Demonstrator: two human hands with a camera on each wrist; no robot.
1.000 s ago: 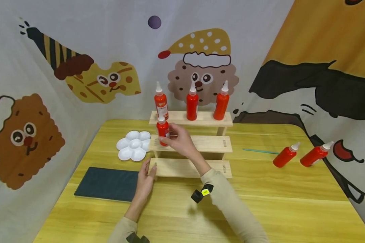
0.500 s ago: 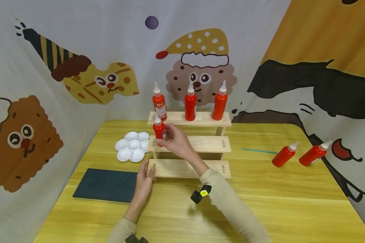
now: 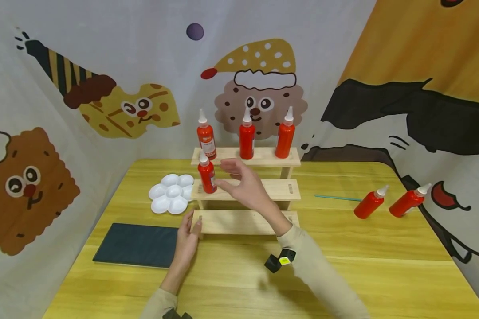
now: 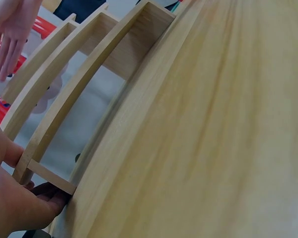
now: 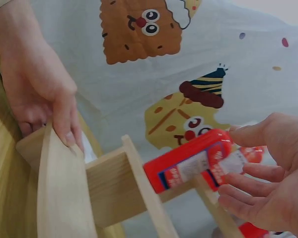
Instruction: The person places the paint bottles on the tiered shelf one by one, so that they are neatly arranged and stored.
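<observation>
A red paint bottle [image 3: 206,178] with a white nozzle stands upright at the left end of the middle step of a three-step wooden rack [image 3: 239,222]. Just right of it is my right hand [image 3: 247,185], fingers spread and thumb near the bottle's side. The right wrist view shows the labelled bottle [image 5: 188,161] outside the fingers' grasp; whether the hand still touches it I cannot tell. My left hand [image 3: 186,243] grips the left end of the lowest step, its thumb on top. Part of its fingers is hidden around the board [image 4: 49,177] in the left wrist view.
Along the top step stand three red bottles [image 3: 246,141]. A white flower-shaped palette [image 3: 173,192] lies left of the rack, with a dark flat board [image 3: 137,245] in front. Two more red bottles [image 3: 369,204] and a thin teal stick [image 3: 337,197] are at the right.
My right hand has let go of the bottle and drawn back slightly to the right, its fingers opening. The bottle stays on the middle step. My left hand keeps its place on the rack.
</observation>
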